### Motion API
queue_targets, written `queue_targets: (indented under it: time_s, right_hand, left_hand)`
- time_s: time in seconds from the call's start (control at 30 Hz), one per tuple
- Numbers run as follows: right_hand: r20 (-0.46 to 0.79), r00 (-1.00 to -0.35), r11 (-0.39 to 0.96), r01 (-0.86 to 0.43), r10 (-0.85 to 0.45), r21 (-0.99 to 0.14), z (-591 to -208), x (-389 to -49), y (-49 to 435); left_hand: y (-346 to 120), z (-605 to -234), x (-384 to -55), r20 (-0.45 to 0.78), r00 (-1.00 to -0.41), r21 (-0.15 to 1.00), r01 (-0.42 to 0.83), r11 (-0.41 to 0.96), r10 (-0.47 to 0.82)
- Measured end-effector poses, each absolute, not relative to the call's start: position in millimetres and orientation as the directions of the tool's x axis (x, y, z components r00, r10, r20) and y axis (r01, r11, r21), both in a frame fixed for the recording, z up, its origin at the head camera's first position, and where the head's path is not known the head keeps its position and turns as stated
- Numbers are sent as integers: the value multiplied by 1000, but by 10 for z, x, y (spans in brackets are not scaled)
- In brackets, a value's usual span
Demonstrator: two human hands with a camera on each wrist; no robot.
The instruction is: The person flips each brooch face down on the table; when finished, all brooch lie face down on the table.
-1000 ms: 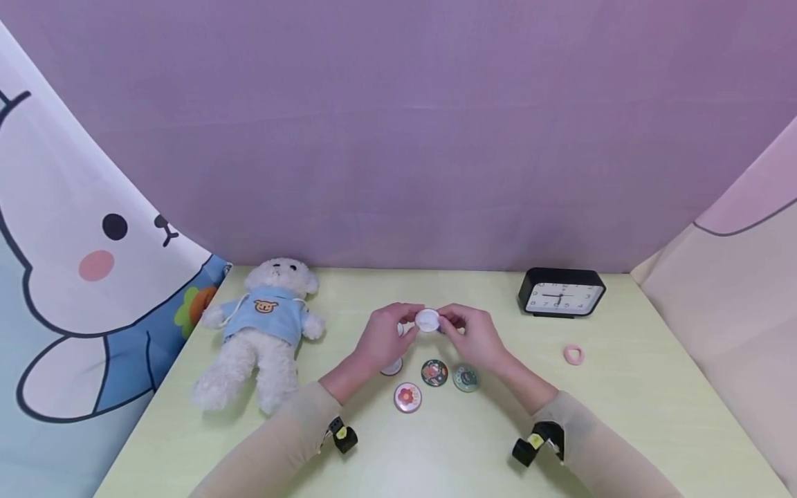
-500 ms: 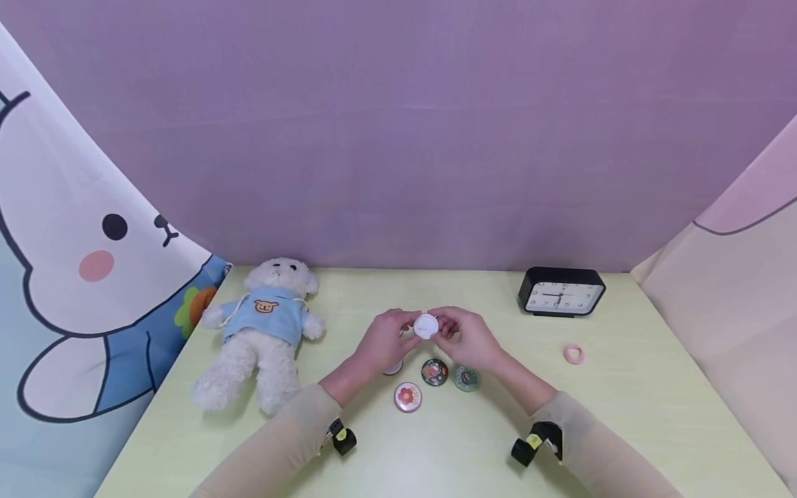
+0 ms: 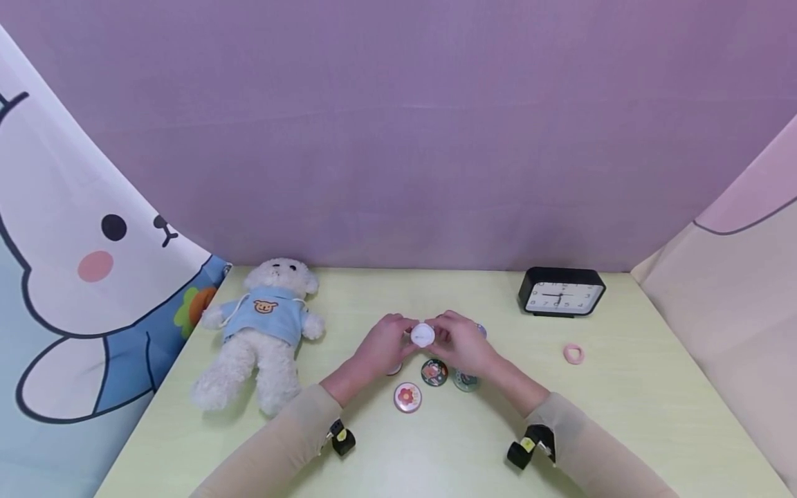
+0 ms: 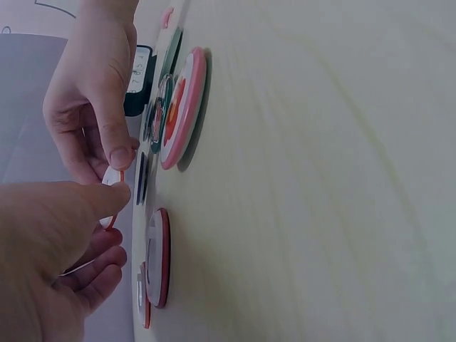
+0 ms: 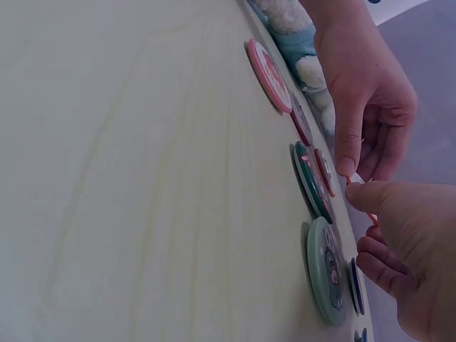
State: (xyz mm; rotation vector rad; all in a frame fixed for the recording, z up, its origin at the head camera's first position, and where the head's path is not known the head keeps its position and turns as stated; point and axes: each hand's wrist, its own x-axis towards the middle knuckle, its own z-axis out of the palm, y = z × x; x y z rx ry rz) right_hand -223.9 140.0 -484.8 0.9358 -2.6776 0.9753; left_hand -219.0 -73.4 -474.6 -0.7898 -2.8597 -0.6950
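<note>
Both hands meet above the middle of the table and pinch one small white round badge (image 3: 422,335) between them. My left hand (image 3: 406,333) holds its left edge and my right hand (image 3: 439,335) its right edge. In the left wrist view the badge (image 4: 114,178) shows edge-on with a thin red rim, between my left thumb and the right hand's fingertips. The right wrist view shows the same pinch (image 5: 358,187). Below the hands lie a pink flower badge (image 3: 407,396), a dark badge (image 3: 434,371) and a green badge (image 3: 465,380), partly under my right hand.
A white teddy bear (image 3: 261,332) in a blue shirt lies at the left. A black clock (image 3: 562,292) stands at the back right, with a pink ring (image 3: 573,354) in front of it. Another badge (image 3: 394,369) peeks out under my left hand. Cloth walls surround the yellow table (image 3: 654,415).
Both hands have sunk a little toward me with the white badge still pinched between them. The right hand now covers part of the green badge.
</note>
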Motion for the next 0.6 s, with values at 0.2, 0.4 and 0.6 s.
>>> queue_targets:
  time_s: [0.2,0.4,0.6]
  right_hand:
    - [302,-799,622,-596,-520,-508,-4875,-2232,1395]
    - [258,-802,655,-592,-540,-470,-4881,-2213,1378]
    - [216,-803,685,-589,-555,-429,-4875,-2232,1303]
  left_hand:
    - [-707,-4744,-2173,182,-869,392,494,776,461]
    - [-692,-4775,-2172,140,-870,358,490,795,473]
    - [-746,-4806,-2188,171,-856,349,515,783,488]
